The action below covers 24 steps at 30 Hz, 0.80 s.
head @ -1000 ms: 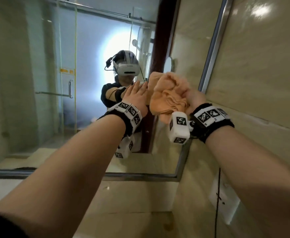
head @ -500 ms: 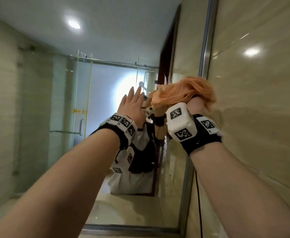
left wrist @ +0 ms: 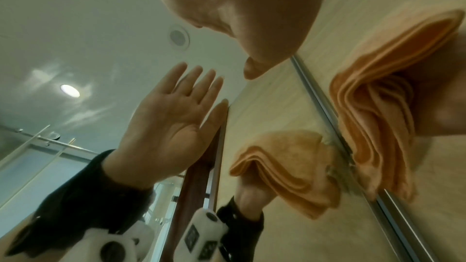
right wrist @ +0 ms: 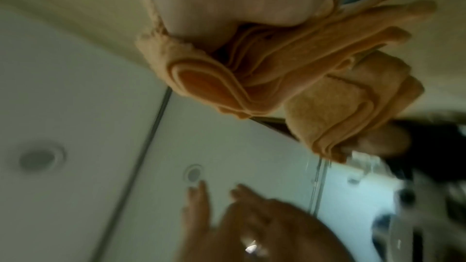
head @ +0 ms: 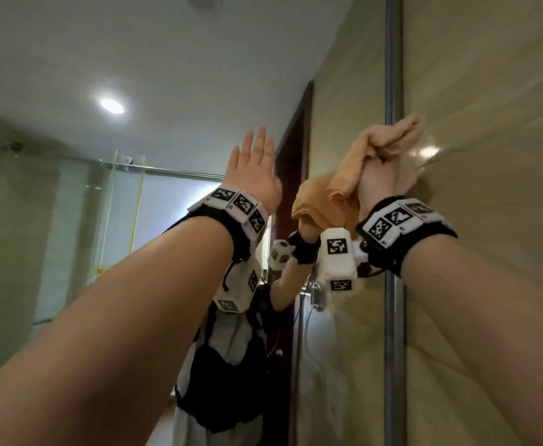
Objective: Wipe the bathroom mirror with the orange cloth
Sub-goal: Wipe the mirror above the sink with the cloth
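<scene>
Honestly, this part is all about keeping the orange cloth [head: 347, 185] flat against the glass. Right now it's bunched up in the right hand [head: 378, 178], which has its fingers wrapped around the wad, up high by the mirror's metal edge strip [head: 392, 75] on the right side. From the left wrist view the folds of the cloth [left wrist: 378, 111] sit right at that strip, with its reflection next to it, so I'd say it's touching or nearly touching the frame rather than the middle of the mirror [head: 167, 91].

The left hand [head: 252, 175] is wide open, fingers straight and together, holding nothing. The palm faces the glass and the wrist view shows its mirror image close by, but I can't tell for sure whether it's actually pressing on the surface or just hovering.

Tips for doing this bit well, just my opinion:
- Spread the cloth out a little so more fabric meets the glass; a tight ball only cleans a thin track.
- Work the edge along the strip first, then sweep left in overlapping passes so you don't leave a gap.
- If that bare left palm is on the glass, it'll leave a print, so go over that spot last.
- Reaching this high, keep pressure even or the cloth will skip and streak.
</scene>
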{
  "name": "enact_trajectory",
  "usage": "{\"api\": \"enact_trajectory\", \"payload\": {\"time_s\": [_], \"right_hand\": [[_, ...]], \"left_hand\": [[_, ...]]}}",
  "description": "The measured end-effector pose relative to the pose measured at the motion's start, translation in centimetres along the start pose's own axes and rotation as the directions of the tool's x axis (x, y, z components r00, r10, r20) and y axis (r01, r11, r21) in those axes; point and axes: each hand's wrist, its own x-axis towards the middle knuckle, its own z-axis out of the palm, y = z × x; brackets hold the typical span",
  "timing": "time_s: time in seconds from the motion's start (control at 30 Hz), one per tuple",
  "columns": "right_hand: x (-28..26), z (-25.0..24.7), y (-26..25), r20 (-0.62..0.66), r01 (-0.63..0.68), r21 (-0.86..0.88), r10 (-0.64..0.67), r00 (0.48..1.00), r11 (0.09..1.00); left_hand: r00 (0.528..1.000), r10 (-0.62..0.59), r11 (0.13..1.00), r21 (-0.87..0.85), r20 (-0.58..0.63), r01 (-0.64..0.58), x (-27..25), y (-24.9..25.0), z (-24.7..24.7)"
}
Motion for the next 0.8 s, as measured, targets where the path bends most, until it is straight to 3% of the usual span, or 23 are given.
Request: {"api": "enact_trajectory", "payload": {"time_s": [0.07,0.13,0.2,0.3,0.4,0.47,0.8], "right_hand": [[-2.4,-1.3,-5.1,-0.002,0.046,-0.203,-0.048,0.999,0.978],[-2.7,-1.5,-8.1,0.114,0.123,-0.345,-0.089,0.990,0.930],[-2.2,0.0,-8.9,0.212,0.215,-0.413,-0.136,0.968,0.885],[-3.3,2.6,-9.2,0.436,0.364,-0.415,-0.169,0.884,0.833],[-5.3,4.0,-8.2,0.459,0.330,-0.433,-0.110,0.882,0.839],[-6.0,3.7,-7.7,0.453,0.379,-0.457,-0.156,0.878,0.805],[-3.5,2.9,-6.7,0.430,0.466,-0.483,-0.263,0.864,0.742]], "left_hand": [[0.999,-0.048,0.999,0.018,-0.015,0.048,1.6,-0.7,0.0],[0.995,-0.091,0.996,-0.017,0.050,0.092,2.9,-1.2,0.1],[0.994,-0.083,0.996,-0.023,0.067,0.085,3.4,-1.8,0.4],[1.000,-0.020,1.000,-0.018,0.024,0.020,3.5,-2.8,0.7],[0.999,0.009,1.000,-0.019,-0.031,-0.010,3.5,-3.4,1.6],[0.997,-0.011,0.999,-0.031,-0.073,0.009,3.3,-3.1,2.0],[0.971,-0.230,0.970,0.068,-0.060,0.234,3.6,0.7,2.1]]}}
